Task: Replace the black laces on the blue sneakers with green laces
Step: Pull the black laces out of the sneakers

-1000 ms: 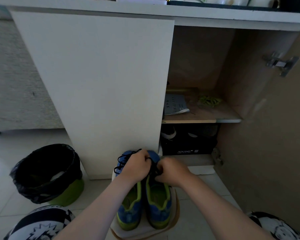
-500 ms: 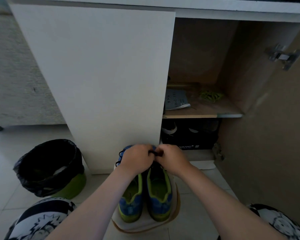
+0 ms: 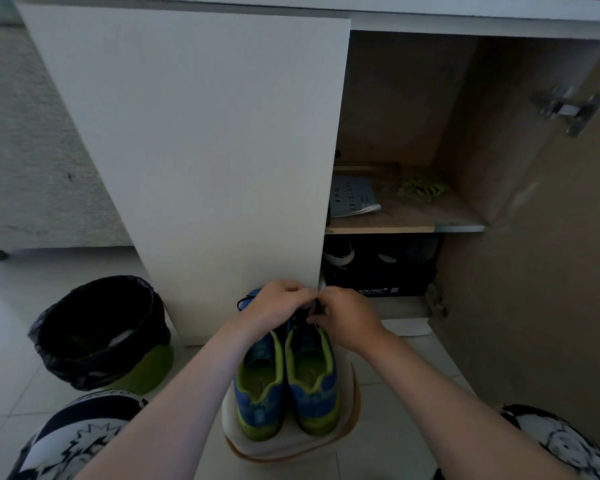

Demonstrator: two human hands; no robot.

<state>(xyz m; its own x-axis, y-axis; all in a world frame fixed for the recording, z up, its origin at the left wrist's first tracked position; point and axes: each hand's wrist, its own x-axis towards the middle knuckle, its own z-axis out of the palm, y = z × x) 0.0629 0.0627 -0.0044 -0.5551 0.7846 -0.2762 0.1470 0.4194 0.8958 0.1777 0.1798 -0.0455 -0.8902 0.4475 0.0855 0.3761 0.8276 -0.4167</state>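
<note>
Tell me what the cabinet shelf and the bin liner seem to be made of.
Shelf: probably laminated board with a wood-tone face, matt; brown top with a pale strip along the front edge.
Bin liner: thin black plastic film, faintly glossy; it crinkles and drapes over the rim of the green bin.

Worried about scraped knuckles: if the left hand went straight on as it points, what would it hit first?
Likely the closed white cabinet door, just beyond the blue sneakers, where the left hand grips the black laces; depth is unclear.
</note>
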